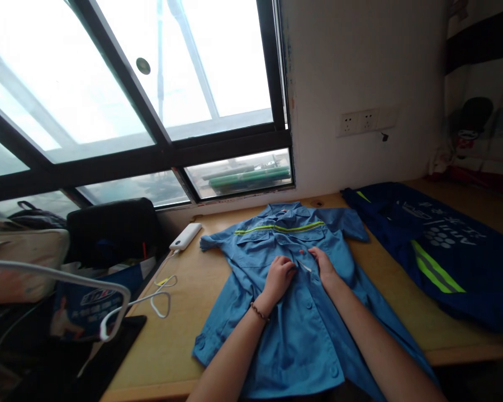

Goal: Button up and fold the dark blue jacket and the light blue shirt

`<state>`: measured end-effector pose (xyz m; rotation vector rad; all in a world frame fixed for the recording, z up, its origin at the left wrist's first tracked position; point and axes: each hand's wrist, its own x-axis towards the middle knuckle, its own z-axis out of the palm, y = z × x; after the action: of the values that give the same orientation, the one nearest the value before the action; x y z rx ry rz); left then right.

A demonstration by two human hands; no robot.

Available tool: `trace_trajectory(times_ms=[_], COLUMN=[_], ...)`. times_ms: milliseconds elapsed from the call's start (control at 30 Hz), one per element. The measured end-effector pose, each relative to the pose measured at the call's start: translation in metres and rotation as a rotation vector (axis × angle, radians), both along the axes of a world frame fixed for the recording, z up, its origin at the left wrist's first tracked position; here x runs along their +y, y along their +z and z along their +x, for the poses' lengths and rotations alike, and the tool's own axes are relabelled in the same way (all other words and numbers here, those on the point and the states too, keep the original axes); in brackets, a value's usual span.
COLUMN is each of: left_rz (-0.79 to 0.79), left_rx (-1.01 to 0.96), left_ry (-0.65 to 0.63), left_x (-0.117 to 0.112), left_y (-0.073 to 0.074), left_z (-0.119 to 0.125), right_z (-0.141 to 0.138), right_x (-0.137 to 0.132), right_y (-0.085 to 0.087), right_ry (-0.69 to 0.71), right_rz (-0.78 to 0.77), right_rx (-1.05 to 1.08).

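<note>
A light blue short-sleeved work shirt (255, 312) lies face up on the wooden table, collar towards the window wall, with a yellow-green reflective stripe across the chest. My left hand (280, 274), a beaded bracelet at its wrist, has its fingers curled on the fabric beside the front opening. On the other side of that opening, my right hand (324, 267) pinches the placket edge between thumb and fingers. A small white patch shows in the gap between the hands. Lower down, buttons (309, 305) run along the placket, and the shirt front parts near the hem.
A dark blue garment (436, 240) with reflective strips and printed lettering lies on the right of the table (171, 340). At the left, a white power bank (185, 237) trails a white cable (161, 296). Bags (109, 234) stand beyond the left edge, under the window.
</note>
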<state>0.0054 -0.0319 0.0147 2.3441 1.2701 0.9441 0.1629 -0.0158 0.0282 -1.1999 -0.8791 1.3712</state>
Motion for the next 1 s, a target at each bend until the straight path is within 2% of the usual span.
trace_trajectory(times_ms=[67,133,267,333,567,633,667,800,833,900,1000], left_rz=[-0.051,-0.185,-0.658,-0.803,-0.87,-0.87,-0.869,-0.872,-0.874,-0.873,-0.872], left_rx=[-0.131,-0.317,-0.693,-0.827,-1.024,-1.034,-1.037,-1.047,-1.048,-1.049,-1.051], left_ry=[0.055,0.101,0.062,0.03,0.059,0.06,0.06,0.048,0.039,0.024,0.018], left_x=[0.002,0.004,0.005,0.005,0.003,0.004,0.004,0.003,0.002,0.002,0.001], left_y=[-0.001,-0.003,-0.002,-0.002,-0.004,-0.005,-0.005,-0.004,-0.004,-0.003,-0.003], left_z=[-0.002,-0.003,-0.007,-0.008,-0.006,-0.006,-0.006,-0.006,-0.005,-0.005,-0.005], right_z=[-0.004,-0.007,-0.014,-0.017,-0.018,-0.017,-0.016,-0.016,-0.017,-0.02,-0.024], right_x=[-0.004,-0.007,-0.012,-0.012,-0.01,-0.009,-0.009,-0.016,-0.019,-0.024,-0.025], right_y=[0.001,0.001,-0.003,-0.006,-0.011,-0.013,-0.013,-0.008,-0.006,-0.003,-0.003], right_ry=[0.019,0.077,0.165,0.162,0.148,0.104,0.055,-0.223,-0.225,-0.124,0.037], right_rz=[-0.058,-0.091,-0.136,-0.149,-0.153,-0.089,-0.026,0.342,0.419,0.509,0.489], right_rx=[0.18,0.279,0.252,0.226,0.208,0.083,-0.045,-0.766,-0.909,-1.096,-1.129])
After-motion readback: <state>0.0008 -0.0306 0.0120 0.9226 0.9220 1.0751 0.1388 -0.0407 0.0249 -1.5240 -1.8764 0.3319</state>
